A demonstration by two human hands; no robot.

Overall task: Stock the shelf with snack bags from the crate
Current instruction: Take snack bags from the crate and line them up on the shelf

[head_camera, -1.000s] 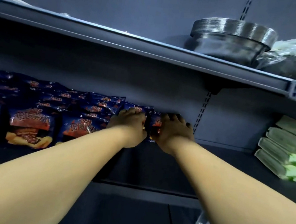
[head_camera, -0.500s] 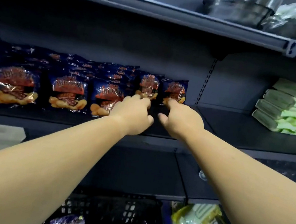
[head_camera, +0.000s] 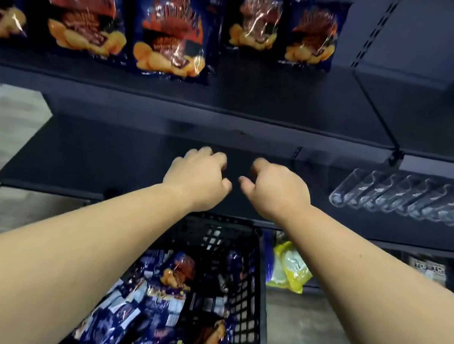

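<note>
Hovering side by side above the crate, the left hand and right hand hung loosely curled, holding nothing; snack bags lay heaped in the crate, others stood on the shelf. Each bag looked light, crinkly, slippery and crushable; a gentle pinch at the top seam seemed advisable.

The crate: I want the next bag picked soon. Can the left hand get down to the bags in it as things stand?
Probably yes. The left hand holds nothing and hangs just above the crate, which is open on top with snack bags lying loose inside. Only the lower shelf's front edge is nearby.
</note>
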